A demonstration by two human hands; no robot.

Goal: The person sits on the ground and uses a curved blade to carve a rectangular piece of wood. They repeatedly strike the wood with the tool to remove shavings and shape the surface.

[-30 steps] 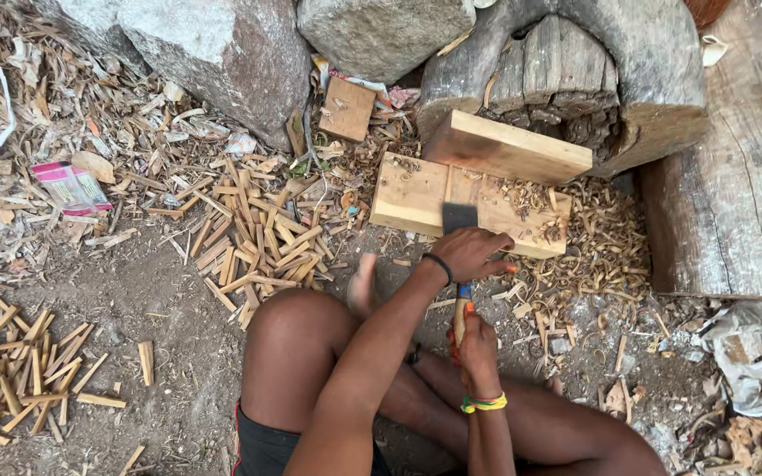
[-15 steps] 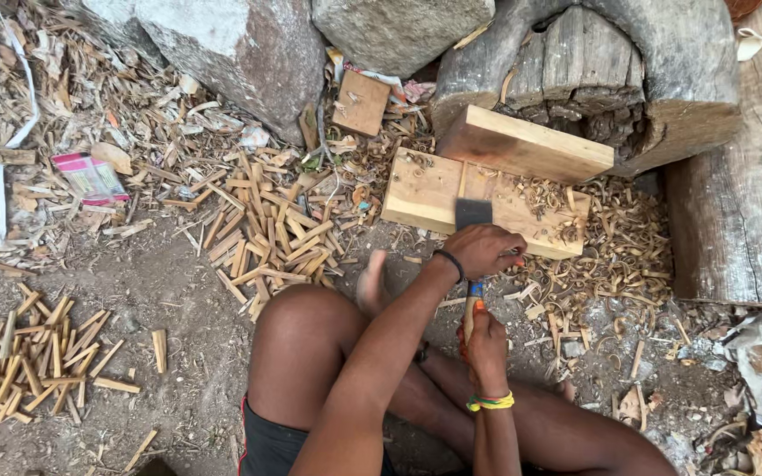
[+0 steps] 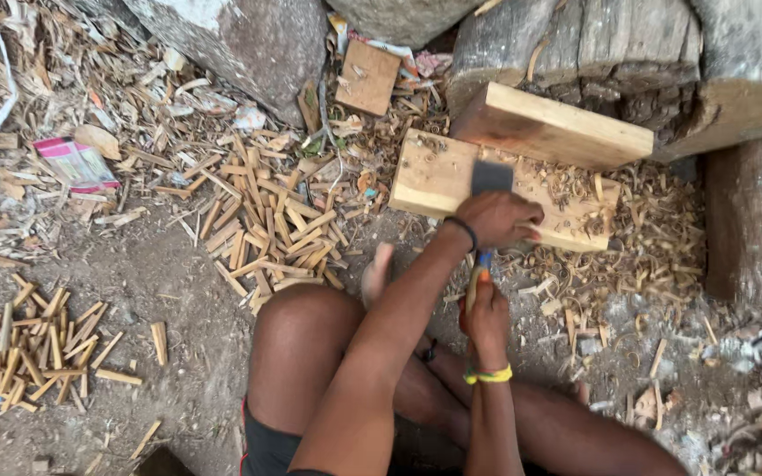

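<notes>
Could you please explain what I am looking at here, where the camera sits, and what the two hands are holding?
There is no machine here: a person sits on the ground, and a camera worn on the head looks down past the knees. The left hand rests on a pale wooden block, closed over something small that I cannot make out. The right hand grips the handle of a flat-bladed tool standing on that block. A second plank leans behind it. Wood shavings and piles of split sticks cover the earth.

Bare dirt ground (image 3: 178,291), littered.
Split wood sticks (image 3: 266,225) lie left of the hands; shavings (image 3: 637,238) right; wooden block (image 3: 438,176) ahead.
</notes>
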